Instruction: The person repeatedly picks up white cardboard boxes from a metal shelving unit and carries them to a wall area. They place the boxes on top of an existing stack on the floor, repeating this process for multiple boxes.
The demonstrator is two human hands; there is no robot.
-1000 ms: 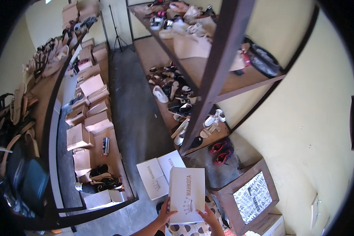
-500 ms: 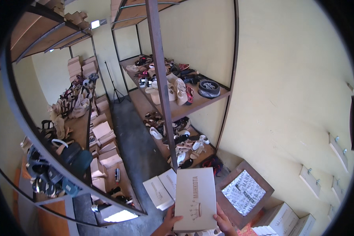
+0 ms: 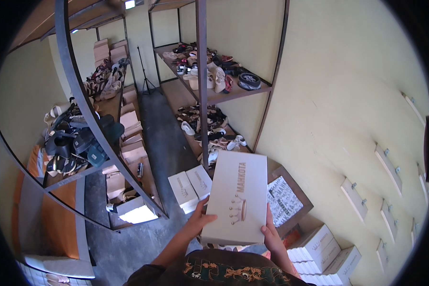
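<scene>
A white lidded shoebox (image 3: 229, 190) with a crown drawing and lettering on its top is held in front of my body, its long side pointing away from me. My left hand (image 3: 199, 220) grips its left side, thumb lying on the lid's edge. On the opposite side my right hand (image 3: 272, 234) clasps it, thumb on the edge and fingers mostly hidden behind. The lid looks closed, so nothing inside shows. Just beyond my left hand, two more white boxes (image 3: 182, 188) stand side by side on the floor.
Metal-framed shelves stand left and right of a grey floor aisle (image 3: 152, 124). Shoes (image 3: 219, 76) crowd the right shelf; bags (image 3: 97, 138) pile up on the left one. A brown-framed board (image 3: 302, 204) and stacked white boxes (image 3: 321, 243) sit by the right wall. A tripod (image 3: 145, 76) stands far back.
The view has tilted down, so more of my arms and shirt shows. The shoebox, still between both hands, appears higher in the picture.
</scene>
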